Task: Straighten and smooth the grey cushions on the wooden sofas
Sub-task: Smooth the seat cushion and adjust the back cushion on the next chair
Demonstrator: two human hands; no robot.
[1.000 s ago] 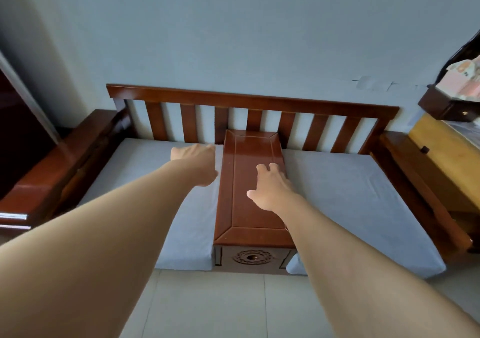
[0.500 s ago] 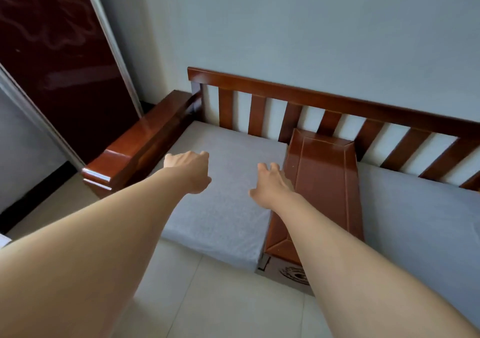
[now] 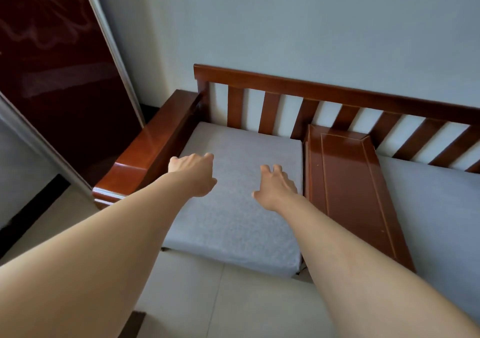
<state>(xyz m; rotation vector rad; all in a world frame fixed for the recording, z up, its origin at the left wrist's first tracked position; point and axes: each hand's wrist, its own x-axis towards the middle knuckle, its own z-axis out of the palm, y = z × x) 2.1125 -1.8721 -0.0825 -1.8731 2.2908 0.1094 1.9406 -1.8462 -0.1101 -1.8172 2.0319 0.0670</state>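
Observation:
A wooden sofa (image 3: 324, 88) with a slatted back stands against the wall. Its left grey cushion (image 3: 233, 228) lies flat on the seat between the left armrest (image 3: 145, 155) and a wooden centre console (image 3: 350, 181). A second grey cushion (image 3: 436, 202) lies to the right of the console. Both my arms reach out over the left cushion. My left hand (image 3: 193, 172) hovers over its left part, fingers loosely bent and holding nothing. My right hand (image 3: 276, 185) is over its right part with fingers spread downward; I cannot tell whether either hand touches the fabric.
A dark red glossy sliding door (image 3: 57, 72) with a metal frame stands at the left, close to the armrest. Pale floor tiles (image 3: 207, 306) lie in front of the sofa. The light wall (image 3: 285, 25) is behind the backrest.
The view has swung left from the centre console to the left seat. Both hands have moved with it and now sit over the left cushion, further toward its middle.

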